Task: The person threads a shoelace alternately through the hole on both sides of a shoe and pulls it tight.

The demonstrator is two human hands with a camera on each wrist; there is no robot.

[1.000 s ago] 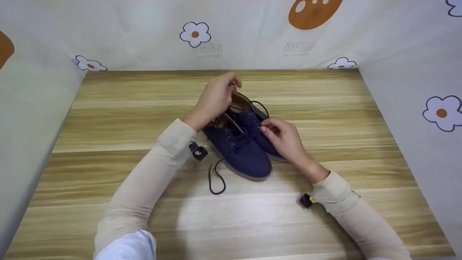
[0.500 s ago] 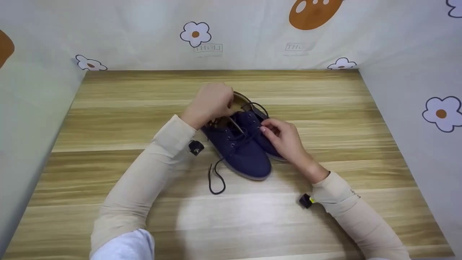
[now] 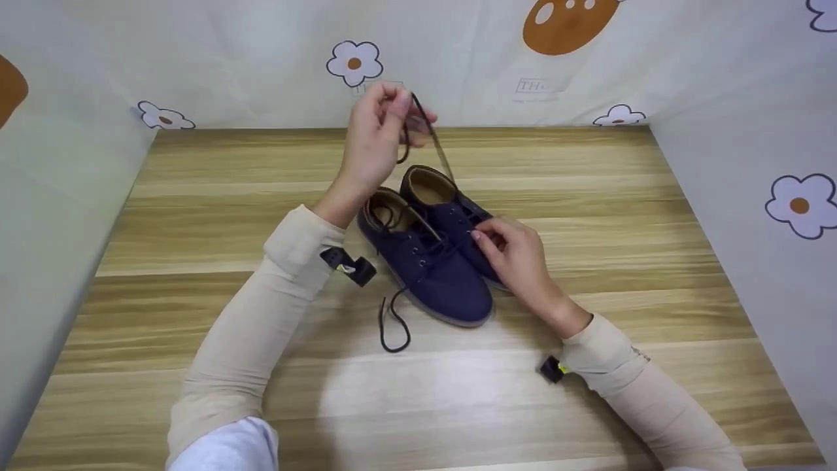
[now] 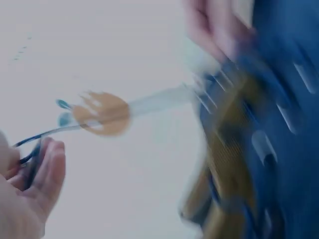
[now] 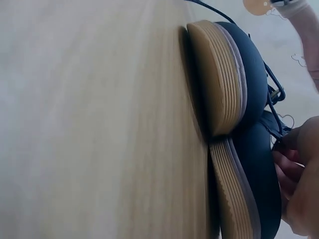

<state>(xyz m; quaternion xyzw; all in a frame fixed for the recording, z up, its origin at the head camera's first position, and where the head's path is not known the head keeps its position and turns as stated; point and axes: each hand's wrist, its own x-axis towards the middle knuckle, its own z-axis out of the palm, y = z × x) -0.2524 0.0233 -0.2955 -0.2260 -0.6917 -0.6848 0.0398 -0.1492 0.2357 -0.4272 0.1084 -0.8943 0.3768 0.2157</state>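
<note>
Two navy lace-up shoes stand side by side, toes toward the lower right in the head view: a nearer shoe (image 3: 448, 288) and a farther shoe (image 3: 480, 258). High behind them, my left hand (image 3: 373, 134) grips a dark shoelace (image 3: 439, 150) that runs taut down to the farther shoe; the left wrist view, blurred, also has this lace (image 4: 70, 128) stretched from the fingers. My right hand (image 3: 523, 258) pinches the farther shoe by its eyelet flap, thumb and forefinger together. In the right wrist view, the fingertips of the right hand (image 5: 304, 174) are partly hidden at the lacing.
A loose lace loop (image 3: 394, 333) of the nearer shoe lies on the wood-grain table (image 3: 196, 196). More lace curls inside that shoe's opening. A pale curtain (image 3: 261, 59) with flower prints rises behind the table and along both sides.
My left hand dipped to the farther shoe's opening, then rose up and away, drawing its lace up into a taut line. My right hand has stayed at the flap.
</note>
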